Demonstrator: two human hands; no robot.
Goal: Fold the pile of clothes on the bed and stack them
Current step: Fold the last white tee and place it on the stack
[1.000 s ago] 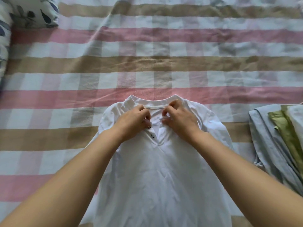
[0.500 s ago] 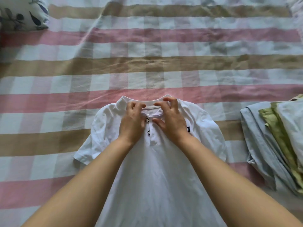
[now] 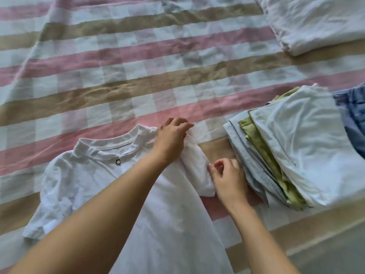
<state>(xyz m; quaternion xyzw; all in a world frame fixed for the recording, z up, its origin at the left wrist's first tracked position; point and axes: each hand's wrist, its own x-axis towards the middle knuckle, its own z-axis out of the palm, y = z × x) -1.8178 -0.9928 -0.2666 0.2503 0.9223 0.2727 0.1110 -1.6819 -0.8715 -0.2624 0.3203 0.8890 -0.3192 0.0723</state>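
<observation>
A white short-sleeved shirt [image 3: 94, 175] with a small round button at the neck lies face up on the striped bed sheet [image 3: 118, 76], collar pointing away from me. My left hand [image 3: 171, 139] reaches across the shirt and pinches its right shoulder near the collar. My right hand [image 3: 227, 177] pinches the hem of the shirt's right sleeve. A stack of folded clothes [image 3: 296, 155] sits just right of my right hand, with pale blue, green and white layers.
A blue denim garment [image 3: 353, 119] lies behind the stack at the right edge. A folded white cloth [image 3: 316, 22] rests at the far right top. The bed's near edge runs along the lower right.
Both hands left the collar and buttons and moved right to the shirt's right shoulder and sleeve. My view swung right, bringing the folded stack and white cloth into sight.
</observation>
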